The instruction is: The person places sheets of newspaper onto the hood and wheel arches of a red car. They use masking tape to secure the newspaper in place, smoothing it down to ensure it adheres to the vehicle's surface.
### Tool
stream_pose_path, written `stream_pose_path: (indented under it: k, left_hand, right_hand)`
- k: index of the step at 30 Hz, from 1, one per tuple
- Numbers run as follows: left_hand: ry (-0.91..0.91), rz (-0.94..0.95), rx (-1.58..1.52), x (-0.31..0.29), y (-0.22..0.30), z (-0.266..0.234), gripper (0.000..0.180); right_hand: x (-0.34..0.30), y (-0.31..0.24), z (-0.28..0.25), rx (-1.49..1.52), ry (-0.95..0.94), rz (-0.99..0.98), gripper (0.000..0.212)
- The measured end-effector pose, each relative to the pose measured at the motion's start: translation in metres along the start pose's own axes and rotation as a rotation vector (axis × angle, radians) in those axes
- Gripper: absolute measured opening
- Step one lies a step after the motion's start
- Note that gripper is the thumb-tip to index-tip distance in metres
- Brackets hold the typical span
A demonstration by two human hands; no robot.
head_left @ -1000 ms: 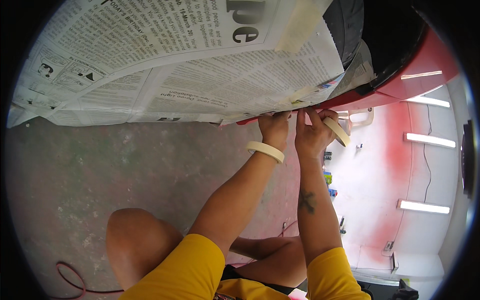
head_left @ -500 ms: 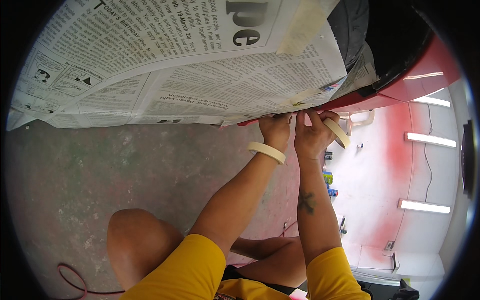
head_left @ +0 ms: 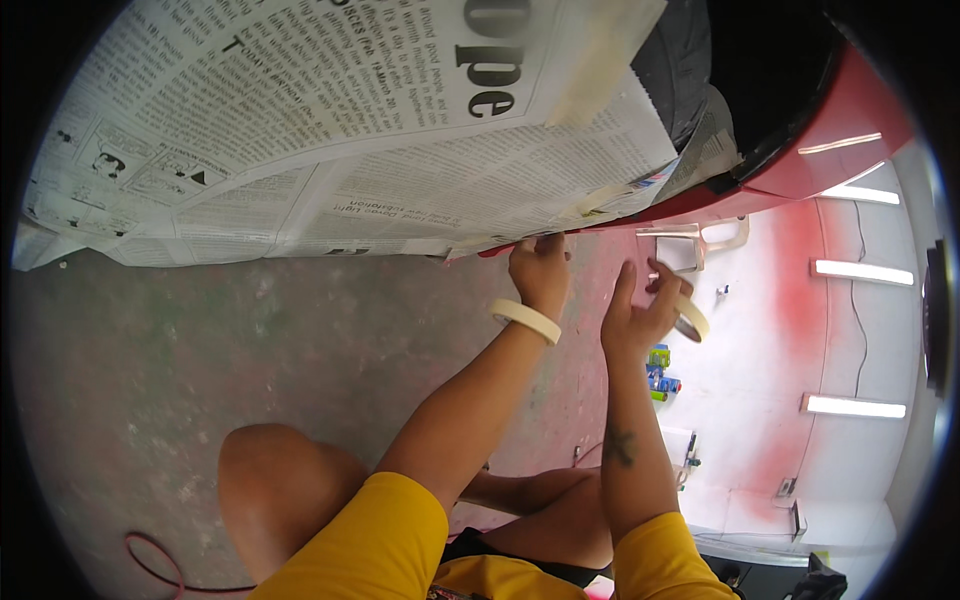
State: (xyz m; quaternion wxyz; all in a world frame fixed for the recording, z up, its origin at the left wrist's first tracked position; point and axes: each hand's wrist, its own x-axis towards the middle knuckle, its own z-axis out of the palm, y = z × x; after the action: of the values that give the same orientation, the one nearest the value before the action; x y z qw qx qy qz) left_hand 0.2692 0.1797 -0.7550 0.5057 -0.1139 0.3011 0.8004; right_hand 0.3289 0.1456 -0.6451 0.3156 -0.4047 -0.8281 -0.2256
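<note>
Sheets of newspaper (head_left: pixel 400 190) cover the side of a red car body panel (head_left: pixel 680 208), with strips of masking tape (head_left: pixel 600 85) over them. My left hand (head_left: pixel 540 275) is closed at the panel's lower edge, its fingertips pressed together where paper and red paint meet. What they pinch is hidden. A roll of masking tape (head_left: pixel 525 321) rings my left wrist like a bracelet. Apart from the panel, my right hand (head_left: pixel 638 322) hangs a little lower, thumb and index finger spread. Another roll of masking tape (head_left: pixel 697 316) is looped over its other fingers.
Dark wheel-arch parts (head_left: pixel 770 90) show at the upper right. A red hose (head_left: pixel 140 550) curls on the stained concrete floor (head_left: pixel 250 350). Beyond stand a pale plastic chair (head_left: pixel 725 235), small blue and green containers (head_left: pixel 660 375) and a white wall (head_left: pixel 750 400) with red overspray.
My right hand has come away from the panel edge, down and slightly right, its thumb and index finger spreading, the tape roll still on it. My left hand stays at the edge.
</note>
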Motion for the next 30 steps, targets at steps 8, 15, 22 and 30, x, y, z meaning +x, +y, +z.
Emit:
stream_pose_path:
  k: [8, 15, 22, 30]
  left_hand:
    - [-0.134, 0.430, 0.440, -0.013, 0.000, -0.006, 0.030]
    - [-0.153, 0.324, 0.299, -0.019, -0.003, 0.007, 0.038]
    - [-0.226, 0.574, 0.502, -0.028, -0.003, 0.008, 0.048]
    - [-0.205, 0.542, 0.507, -0.026, -0.003, 0.005, 0.059]
  right_hand:
    - [-0.064, 0.030, -0.112, -0.038, -0.364, 0.028, 0.032]
    - [-0.085, 0.040, -0.115, -0.071, -0.458, 0.352, 0.034]
    - [-0.094, 0.047, -0.121, -0.052, -0.464, 0.394, 0.037]
    - [-0.095, 0.050, -0.117, 0.004, -0.486, 0.419, 0.040]
